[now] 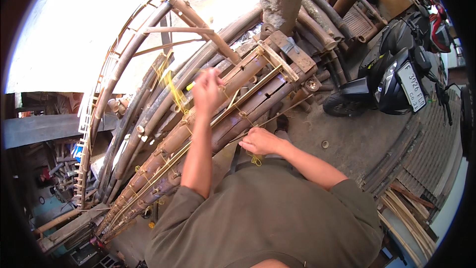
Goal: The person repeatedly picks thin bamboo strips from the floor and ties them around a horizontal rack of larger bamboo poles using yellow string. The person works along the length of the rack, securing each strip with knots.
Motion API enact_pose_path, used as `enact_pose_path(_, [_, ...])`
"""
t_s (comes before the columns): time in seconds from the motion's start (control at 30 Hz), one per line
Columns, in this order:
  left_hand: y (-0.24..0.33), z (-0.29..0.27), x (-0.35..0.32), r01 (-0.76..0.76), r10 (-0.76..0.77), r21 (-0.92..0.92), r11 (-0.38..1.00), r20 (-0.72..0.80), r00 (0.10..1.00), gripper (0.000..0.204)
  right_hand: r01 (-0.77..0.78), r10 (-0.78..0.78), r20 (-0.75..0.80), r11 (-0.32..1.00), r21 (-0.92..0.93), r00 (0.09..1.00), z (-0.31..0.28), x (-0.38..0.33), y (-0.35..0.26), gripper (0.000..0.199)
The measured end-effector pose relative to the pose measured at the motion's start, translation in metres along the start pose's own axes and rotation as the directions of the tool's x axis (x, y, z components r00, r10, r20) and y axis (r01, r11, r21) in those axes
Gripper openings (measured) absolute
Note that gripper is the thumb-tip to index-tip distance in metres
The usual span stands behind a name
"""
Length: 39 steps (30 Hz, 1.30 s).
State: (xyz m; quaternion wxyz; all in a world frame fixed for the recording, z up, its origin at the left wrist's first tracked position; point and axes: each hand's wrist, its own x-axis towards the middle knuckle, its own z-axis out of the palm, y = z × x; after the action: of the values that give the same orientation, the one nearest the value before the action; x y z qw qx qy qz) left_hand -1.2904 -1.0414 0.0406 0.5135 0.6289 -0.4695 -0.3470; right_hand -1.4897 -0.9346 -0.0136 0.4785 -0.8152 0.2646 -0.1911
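Note:
My left hand [207, 90] is raised over the far bamboo pole [246, 71], its fingers closed and blurred by motion. A small yellow-green thing [190, 86] shows beside these fingers; its kind is unclear. Just left of it, a blurred bundle of yellow string [172, 87] hangs. Close to my body, my right hand [263, 142] is pinched by the near bamboo pole [263, 100], with a loop of yellow string [255, 160] dangling beneath. Thin bamboo strips [254, 92] run between the two long poles, which are tied at intervals with yellow string.
A wooden block [292, 57] stands at the poles' far end, near a rough concrete pillar [281, 0]. A curved bamboo frame [119, 64] and stacked poles lie to the left. A parked motorcycle [391, 82] and corrugated sheets [426, 154] are at the right.

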Motion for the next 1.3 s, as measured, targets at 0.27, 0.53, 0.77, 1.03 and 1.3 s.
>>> enact_pose_path(0.27, [-0.087,-0.007,0.092,-0.099,-0.276,0.945,0.312,0.19,0.942,0.035,0.008,0.054,-0.366,0.986,0.167,0.929,-0.052,-0.033,0.013,0.015])
enact_pose_path(0.53, [0.008,0.155,-0.017,-0.087,-0.192,0.729,0.679,0.29,0.937,0.026,0.588,0.944,-0.059,-0.153,0.794,0.325,-0.11,-0.027,0.087,0.033])
enact_pose_path(0.77, [-0.05,0.177,-0.029,-0.248,0.253,0.647,0.721,0.088,0.964,0.018,-0.014,0.087,-0.234,0.955,0.296,0.968,-0.168,0.108,0.014,0.027])
enact_pose_path(1.03, [0.018,0.161,-0.019,-0.067,-0.111,0.58,0.812,0.267,0.957,0.029,-0.079,0.097,0.299,0.994,-0.072,0.949,-0.249,0.183,0.062,0.049])
enact_pose_path(1.3, [-0.029,0.164,-0.027,-0.228,0.082,0.662,0.714,0.245,0.966,0.02,0.088,-0.196,0.581,0.974,0.21,0.79,-0.258,0.001,-0.008,0.035])
